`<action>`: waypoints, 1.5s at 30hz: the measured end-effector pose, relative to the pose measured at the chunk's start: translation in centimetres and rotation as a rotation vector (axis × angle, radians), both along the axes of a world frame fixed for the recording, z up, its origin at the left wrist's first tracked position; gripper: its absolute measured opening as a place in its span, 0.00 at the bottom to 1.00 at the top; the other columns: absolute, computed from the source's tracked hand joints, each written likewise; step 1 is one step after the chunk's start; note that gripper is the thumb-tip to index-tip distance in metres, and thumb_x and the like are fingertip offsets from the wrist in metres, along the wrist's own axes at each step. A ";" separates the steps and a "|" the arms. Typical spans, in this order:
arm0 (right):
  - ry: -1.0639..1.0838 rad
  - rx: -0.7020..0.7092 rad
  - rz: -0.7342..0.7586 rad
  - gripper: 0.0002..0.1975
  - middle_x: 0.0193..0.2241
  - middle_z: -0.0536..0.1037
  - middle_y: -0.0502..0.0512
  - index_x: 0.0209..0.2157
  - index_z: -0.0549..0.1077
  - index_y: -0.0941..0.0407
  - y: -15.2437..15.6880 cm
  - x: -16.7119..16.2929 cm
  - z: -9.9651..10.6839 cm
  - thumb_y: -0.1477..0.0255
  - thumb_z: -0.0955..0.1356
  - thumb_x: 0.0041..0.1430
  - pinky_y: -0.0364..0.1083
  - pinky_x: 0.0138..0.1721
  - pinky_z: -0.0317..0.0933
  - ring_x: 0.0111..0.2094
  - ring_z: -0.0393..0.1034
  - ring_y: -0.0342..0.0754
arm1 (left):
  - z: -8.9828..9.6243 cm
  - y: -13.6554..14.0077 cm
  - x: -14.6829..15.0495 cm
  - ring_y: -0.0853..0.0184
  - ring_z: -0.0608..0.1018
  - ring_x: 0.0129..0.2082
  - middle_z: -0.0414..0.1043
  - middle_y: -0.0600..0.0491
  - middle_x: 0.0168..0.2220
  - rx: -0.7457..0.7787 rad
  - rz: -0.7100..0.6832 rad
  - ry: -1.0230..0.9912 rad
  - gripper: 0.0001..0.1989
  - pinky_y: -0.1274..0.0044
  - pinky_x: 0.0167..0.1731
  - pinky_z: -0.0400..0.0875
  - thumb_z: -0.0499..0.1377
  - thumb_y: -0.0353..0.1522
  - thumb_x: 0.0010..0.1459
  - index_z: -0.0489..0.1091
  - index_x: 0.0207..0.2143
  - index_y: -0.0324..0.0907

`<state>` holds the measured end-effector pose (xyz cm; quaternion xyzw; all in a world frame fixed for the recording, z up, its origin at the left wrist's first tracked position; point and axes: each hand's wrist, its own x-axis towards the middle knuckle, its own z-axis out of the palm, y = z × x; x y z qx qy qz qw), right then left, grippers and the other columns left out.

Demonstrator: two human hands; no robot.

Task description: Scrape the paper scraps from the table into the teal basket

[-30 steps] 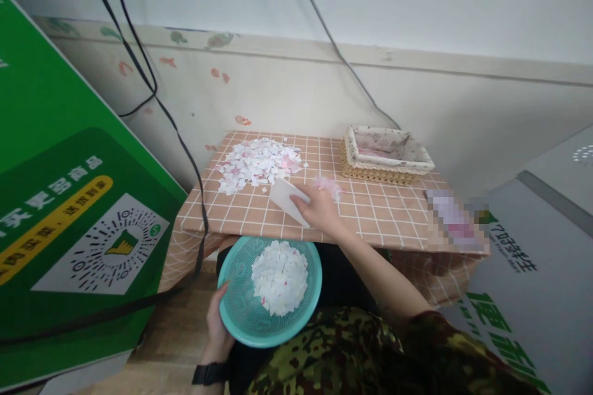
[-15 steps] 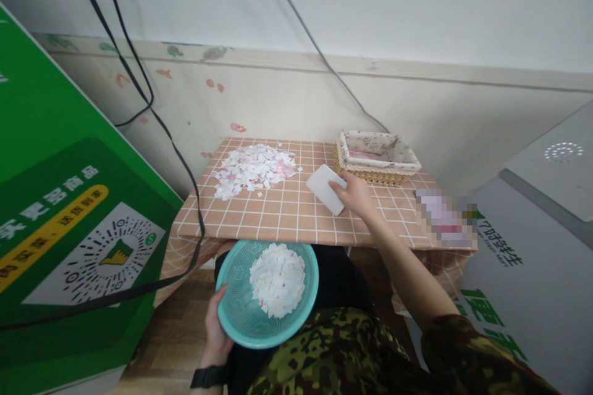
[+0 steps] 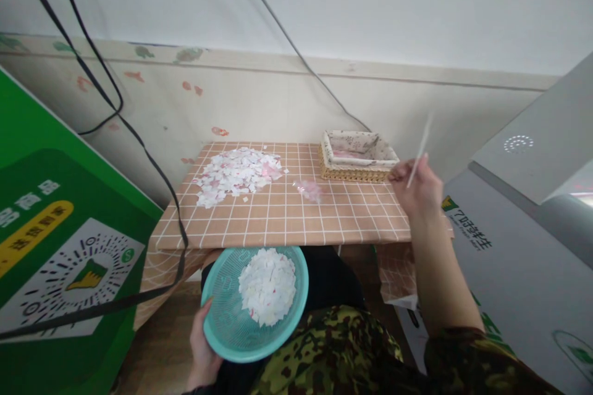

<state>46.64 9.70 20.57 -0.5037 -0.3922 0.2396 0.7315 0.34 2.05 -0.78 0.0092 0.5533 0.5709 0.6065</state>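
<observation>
My left hand grips the left rim of a turquoise plastic colander, held at my lap below the table's front edge. A mound of small white paper pieces, some with pink specks, lies inside it. My right hand is raised over the table's right end, closed on a thin flat white card that is seen edge-on and blurred. A larger heap of white and pink paper scraps covers the table's back left. A small clear-and-pink bit of plastic lies mid-table.
A wicker basket with a patterned cloth lining stands at the back right of the checked tablecloth. Dark cables hang at left before a green sign. A grey-white cabinet stands on the right.
My right hand has lifted the white card off the table and moved right and up, turning it edge-on. The pink plastic bit now shows where the card was. My left hand still holds the colander.
</observation>
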 end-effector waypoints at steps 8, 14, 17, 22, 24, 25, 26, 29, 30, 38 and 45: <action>0.586 -0.098 -0.197 0.11 0.19 0.61 0.45 0.28 0.59 0.52 0.0 11.5 -3.0 0.63 0.54 0.60 0.42 0.18 0.52 0.16 0.54 0.40 | 0.0 0.1 0.0 0.59 0.78 0.35 0.77 0.55 0.24 -0.038 0.002 0.003 0.07 0.68 0.44 0.68 0.61 0.33 0.44 0.74 0.29 0.43; 0.610 -0.228 -0.322 0.09 0.19 0.63 0.44 0.30 0.60 0.51 0.9 11.7 -4.9 0.63 0.56 0.59 0.40 0.16 0.52 0.14 0.53 0.39 | 0.2 0.1 0.1 0.58 0.78 0.36 0.77 0.55 0.24 -0.040 0.010 -0.005 0.06 0.67 0.45 0.68 0.61 0.33 0.43 0.75 0.28 0.44; 0.631 -0.219 -0.350 0.08 0.19 0.64 0.43 0.30 0.61 0.51 0.9 11.5 -4.6 0.64 0.57 0.59 0.39 0.15 0.51 0.13 0.52 0.38 | 0.4 0.1 0.1 0.58 0.78 0.37 0.77 0.55 0.24 -0.023 0.002 -0.020 0.07 0.66 0.45 0.68 0.61 0.33 0.44 0.75 0.29 0.44; 0.633 -0.038 -0.230 0.09 0.18 0.63 0.44 0.30 0.64 0.53 0.4 9.5 -2.8 0.65 0.58 0.60 0.38 0.15 0.51 0.14 0.54 0.37 | 0.3 0.0 0.2 0.57 0.78 0.38 0.77 0.55 0.23 -0.040 0.011 -0.005 0.07 0.66 0.45 0.68 0.61 0.34 0.44 0.75 0.29 0.44; 0.554 0.042 -0.160 0.07 0.19 0.65 0.44 0.30 0.65 0.53 -0.1 7.3 -2.0 0.66 0.60 0.59 0.38 0.17 0.54 0.16 0.57 0.38 | 0.2 0.0 0.1 0.57 0.78 0.37 0.77 0.55 0.23 -0.046 0.021 0.004 0.07 0.66 0.45 0.68 0.61 0.34 0.43 0.75 0.28 0.44; 0.475 0.077 -0.168 0.06 0.22 0.68 0.45 0.30 0.66 0.53 -0.3 5.8 -1.7 0.66 0.63 0.57 0.39 0.19 0.56 0.18 0.61 0.38 | 0.1 0.0 0.1 0.57 0.78 0.37 0.77 0.55 0.24 -0.047 0.020 0.000 0.07 0.66 0.45 0.68 0.61 0.34 0.43 0.75 0.28 0.44; 0.361 0.097 -0.177 0.05 0.24 0.70 0.46 0.30 0.66 0.53 -0.6 4.2 -1.4 0.67 0.66 0.54 0.40 0.21 0.58 0.21 0.63 0.39 | 0.1 0.0 0.1 0.57 0.78 0.36 0.77 0.54 0.24 -0.048 0.014 -0.006 0.07 0.66 0.45 0.68 0.61 0.34 0.43 0.75 0.28 0.43; -0.150 -0.044 -0.110 0.10 0.23 0.72 0.48 0.29 0.71 0.55 -1.1 -1.1 -1.3 0.63 0.70 0.49 0.42 0.23 0.58 0.22 0.64 0.42 | -0.1 0.0 0.0 0.59 0.78 0.36 0.78 0.54 0.24 -0.036 -0.002 -0.004 0.08 0.68 0.44 0.69 0.62 0.35 0.43 0.75 0.28 0.43; -0.376 -0.112 -0.073 0.11 0.24 0.73 0.49 0.30 0.73 0.55 -1.0 -2.7 -1.5 0.62 0.70 0.49 0.42 0.24 0.58 0.23 0.65 0.43 | -0.1 0.0 -0.1 0.59 0.78 0.36 0.77 0.55 0.25 -0.027 -0.003 0.005 0.08 0.69 0.43 0.69 0.62 0.35 0.43 0.75 0.29 0.43; -1.348 -0.381 -0.244 0.17 0.26 0.78 0.56 0.39 0.75 0.54 2.6 -9.6 -4.1 0.63 0.58 0.62 0.44 0.28 0.52 0.27 0.70 0.48 | -0.1 -0.2 -0.2 0.63 0.77 0.28 0.78 0.56 0.25 0.005 0.032 -0.024 0.06 0.69 0.41 0.70 0.61 0.34 0.44 0.75 0.27 0.43; -1.379 -0.387 -0.105 0.17 0.30 0.79 0.55 0.42 0.74 0.52 4.3 -10.6 -4.9 0.62 0.58 0.62 0.42 0.29 0.52 0.29 0.71 0.47 | -0.4 -0.2 -0.4 0.67 0.77 0.28 0.78 0.57 0.26 -0.020 0.028 -0.032 0.07 0.73 0.41 0.69 0.62 0.35 0.45 0.75 0.29 0.43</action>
